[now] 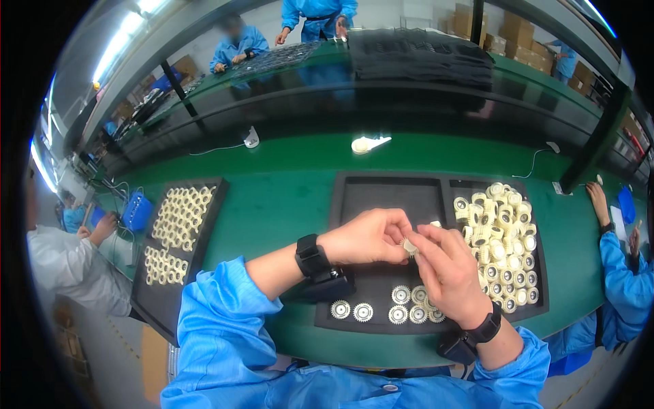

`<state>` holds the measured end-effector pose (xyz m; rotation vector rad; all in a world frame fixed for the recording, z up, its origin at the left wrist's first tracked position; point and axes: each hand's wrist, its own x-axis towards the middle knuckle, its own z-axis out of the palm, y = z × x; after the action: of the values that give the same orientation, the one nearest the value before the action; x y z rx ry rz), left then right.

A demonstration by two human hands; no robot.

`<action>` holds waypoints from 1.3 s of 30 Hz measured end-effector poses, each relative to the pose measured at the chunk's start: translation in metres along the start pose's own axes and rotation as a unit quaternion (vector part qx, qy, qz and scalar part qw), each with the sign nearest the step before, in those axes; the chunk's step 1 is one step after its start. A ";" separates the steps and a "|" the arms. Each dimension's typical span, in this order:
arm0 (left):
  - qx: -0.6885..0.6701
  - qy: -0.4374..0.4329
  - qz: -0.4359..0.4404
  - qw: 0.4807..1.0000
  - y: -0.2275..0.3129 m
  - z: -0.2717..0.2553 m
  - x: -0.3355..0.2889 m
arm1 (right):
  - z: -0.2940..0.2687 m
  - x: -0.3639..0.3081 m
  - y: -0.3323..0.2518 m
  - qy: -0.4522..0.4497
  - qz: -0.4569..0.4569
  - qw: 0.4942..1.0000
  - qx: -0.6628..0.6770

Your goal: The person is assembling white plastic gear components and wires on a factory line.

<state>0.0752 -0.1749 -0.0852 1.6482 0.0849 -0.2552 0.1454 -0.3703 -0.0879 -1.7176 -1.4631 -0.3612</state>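
My left hand (pixel 371 235) and my right hand (pixel 449 269) meet above a black tray (pixel 381 194), fingertips pinched on a small cream gear (pixel 409 247) held between them. My fingers partly cover the gear. Under and beside my right hand, several flat toothed gears (pixel 400 294) lie along the near edge of the tray's left compartment. One more cream piece (pixel 436 223) shows just behind my right fingers. The right compartment is heaped with cream gears (pixel 504 249), some on their sides, others with dark centres facing up.
To the left, another black tray (pixel 204 238) holds rows of cream ring-shaped parts (pixel 180 218). A white round-headed piece (pixel 368 144) lies on the green table (pixel 272 191) farther back. Dark posts (pixel 599 136) and a raised shelf border the far side. Co-workers sit at both sides and beyond.
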 end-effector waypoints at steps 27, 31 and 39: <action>0.431 0.596 -0.170 0.655 -0.063 -0.317 0.019 | 0.004 0.017 -0.014 -0.088 0.093 0.989 0.076; 0.496 0.516 -0.245 0.654 -0.066 -0.337 0.048 | 0.002 0.020 -0.012 -0.093 0.110 0.986 0.081; 0.504 0.508 -0.234 0.659 -0.069 -0.327 0.057 | -0.001 0.022 -0.015 -0.096 0.095 0.989 0.061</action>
<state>0.1537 0.1502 -0.1411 2.6821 1.4806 0.3725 0.1382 -0.3565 -0.0664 -1.8130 -1.4100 -0.0052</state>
